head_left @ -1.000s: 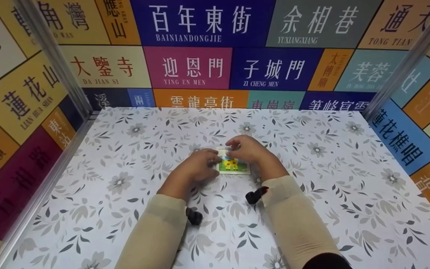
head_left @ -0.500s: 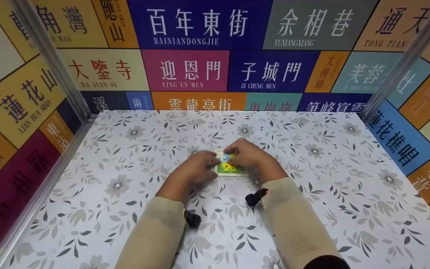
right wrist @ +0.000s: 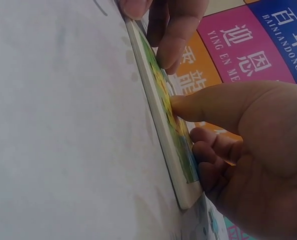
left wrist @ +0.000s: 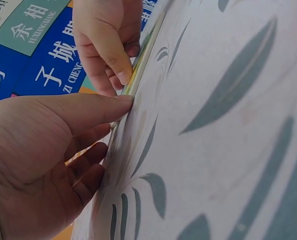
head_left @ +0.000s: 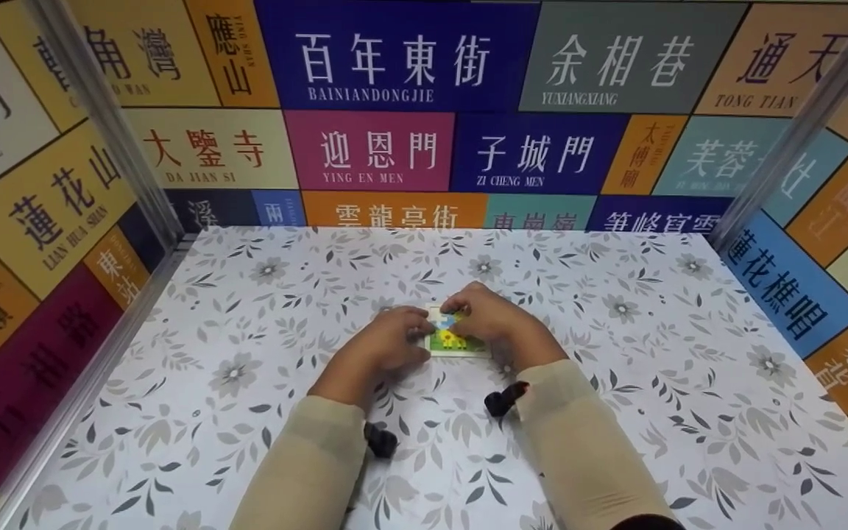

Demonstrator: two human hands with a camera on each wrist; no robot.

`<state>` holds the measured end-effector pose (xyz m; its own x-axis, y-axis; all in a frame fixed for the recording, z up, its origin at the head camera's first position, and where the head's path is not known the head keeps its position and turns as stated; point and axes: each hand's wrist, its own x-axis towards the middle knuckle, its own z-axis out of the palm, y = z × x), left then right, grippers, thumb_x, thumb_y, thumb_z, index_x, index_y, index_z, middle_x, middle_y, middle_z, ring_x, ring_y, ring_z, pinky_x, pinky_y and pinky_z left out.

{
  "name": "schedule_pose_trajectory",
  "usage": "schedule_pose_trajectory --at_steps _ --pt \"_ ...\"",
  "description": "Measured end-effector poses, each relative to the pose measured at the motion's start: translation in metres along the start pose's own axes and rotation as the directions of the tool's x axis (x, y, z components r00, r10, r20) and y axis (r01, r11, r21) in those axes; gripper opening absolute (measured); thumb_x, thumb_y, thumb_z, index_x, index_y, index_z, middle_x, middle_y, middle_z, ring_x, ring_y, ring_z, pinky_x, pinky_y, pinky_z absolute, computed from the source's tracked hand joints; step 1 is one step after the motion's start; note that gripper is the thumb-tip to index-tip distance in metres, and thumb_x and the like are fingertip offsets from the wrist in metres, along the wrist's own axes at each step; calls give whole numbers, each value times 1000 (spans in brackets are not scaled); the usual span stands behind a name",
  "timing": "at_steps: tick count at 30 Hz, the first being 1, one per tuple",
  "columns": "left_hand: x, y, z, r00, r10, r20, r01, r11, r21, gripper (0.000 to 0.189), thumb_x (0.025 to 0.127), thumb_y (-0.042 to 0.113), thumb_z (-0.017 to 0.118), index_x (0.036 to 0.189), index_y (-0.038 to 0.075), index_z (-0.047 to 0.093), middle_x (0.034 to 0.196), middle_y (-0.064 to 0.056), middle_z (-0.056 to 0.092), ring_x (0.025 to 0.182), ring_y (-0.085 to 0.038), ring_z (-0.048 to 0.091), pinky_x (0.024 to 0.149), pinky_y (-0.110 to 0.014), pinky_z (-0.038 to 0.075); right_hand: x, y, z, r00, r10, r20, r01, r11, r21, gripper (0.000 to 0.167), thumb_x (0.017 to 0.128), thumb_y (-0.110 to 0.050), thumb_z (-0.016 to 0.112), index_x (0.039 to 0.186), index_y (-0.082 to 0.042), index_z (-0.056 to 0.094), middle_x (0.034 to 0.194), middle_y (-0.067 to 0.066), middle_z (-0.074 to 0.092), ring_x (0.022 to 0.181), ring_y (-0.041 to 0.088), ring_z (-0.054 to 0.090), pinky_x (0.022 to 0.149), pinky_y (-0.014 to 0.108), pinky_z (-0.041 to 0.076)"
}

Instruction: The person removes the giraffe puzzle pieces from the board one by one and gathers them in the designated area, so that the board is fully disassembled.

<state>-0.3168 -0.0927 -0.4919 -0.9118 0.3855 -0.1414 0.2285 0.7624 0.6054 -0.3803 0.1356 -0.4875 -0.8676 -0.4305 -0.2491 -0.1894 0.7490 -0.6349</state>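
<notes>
A small picture puzzle [head_left: 453, 340] lies flat on the table, with a pale frame [right wrist: 157, 117] around a yellow spotted animal on green with some blue. My left hand [head_left: 394, 338] holds its left side; in the left wrist view the thumb [left wrist: 119, 101] rests at the near corner and the fingers bend along the edge. Over its right part is my right hand [head_left: 494, 318], the thumb [right wrist: 181, 107] pressing on the picture and the fingers curled at the far side. Whether a loose piece sits between them is hidden. A pale patch shows at the puzzle's far left.
The table is covered by a white cloth [head_left: 247, 456] printed with grey leaves and flowers. Panels with colourful Chinese signs [head_left: 369, 151] rise behind it and on both sides. Each sleeve cuff carries a small black wrist device [head_left: 380, 440].
My right hand has come down and inward onto the right part of the picture, covering more of it. The left hand keeps its place at the left edge. The head view has tilted slightly.
</notes>
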Motion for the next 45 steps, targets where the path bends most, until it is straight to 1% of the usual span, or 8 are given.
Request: schedule_pose_trajectory --at_steps 6,11,14,19,23,29,37,45 --pt "-1 -1 2 1000 -24 1 24 999 -25 42 94 22 79 136 20 73 165 1 51 158 -31 41 133 -51 32 -2 -2 0 1000 27 6 -27 999 25 32 97 -17 76 128 -27 74 139 2 54 132 24 55 122 47 42" --pt "0 -1 2 1000 9 2 -9 1000 -2 44 95 21 79 138 17 72 165 -2 52 158 -32 42 132 -51 33 0 1 -1 999 -35 8 35 999 -38 35 98 -18 75 132 -22 73 138 6 55 129 28 58 115 48 49" --pt "1 -1 0 1000 25 4 -25 1000 18 45 95 21 79 139 16 72 165 -4 52 157 -34 42 132 -51 33 3 3 -2 999 -51 -3 51 997 -54 42 96 -20 77 138 -19 70 140 9 58 130 30 59 115 50 50" --pt "2 -1 0 1000 16 8 -16 1000 13 44 95 21 79 138 17 72 165 -3 52 157 -33 42 132 -51 33 6 5 -2 1000 -2 -21 2 1000 9 55 95 -21 80 147 -15 63 146 10 63 136 30 59 118 50 49" --pt "3 -2 1 1000 4 12 -4 1000 10 44 94 21 79 138 18 73 165 -2 52 158 -32 41 132 -51 32 6 3 -1 1000 5 -30 -5 1000 20 49 94 -18 81 142 -15 69 145 9 65 136 29 60 118 49 50" --pt "3 -2 1 1000 -2 14 1 1000 22 43 95 22 79 137 19 73 165 -1 52 158 -32 41 133 -51 32 5 2 -1 999 5 -49 -5 1000 10 37 93 -17 82 128 -23 74 140 9 60 128 28 58 115 49 50" --pt "2 -1 0 1000 7 11 -7 1000 16 44 95 21 79 138 19 73 165 -1 52 158 -32 41 133 -51 31 7 4 -3 998 34 -51 -32 998 54 42 95 -8 74 134 -23 75 142 7 68 129 29 61 113 50 52" --pt "1 -2 1 1000 13 -7 -13 1000 8 45 95 21 79 139 17 72 165 -3 52 159 -32 40 133 -50 30 6 6 -3 995 -20 -95 18 1000 -17 40 97 -8 69 134 -20 76 139 7 71 129 29 65 112 50 53"
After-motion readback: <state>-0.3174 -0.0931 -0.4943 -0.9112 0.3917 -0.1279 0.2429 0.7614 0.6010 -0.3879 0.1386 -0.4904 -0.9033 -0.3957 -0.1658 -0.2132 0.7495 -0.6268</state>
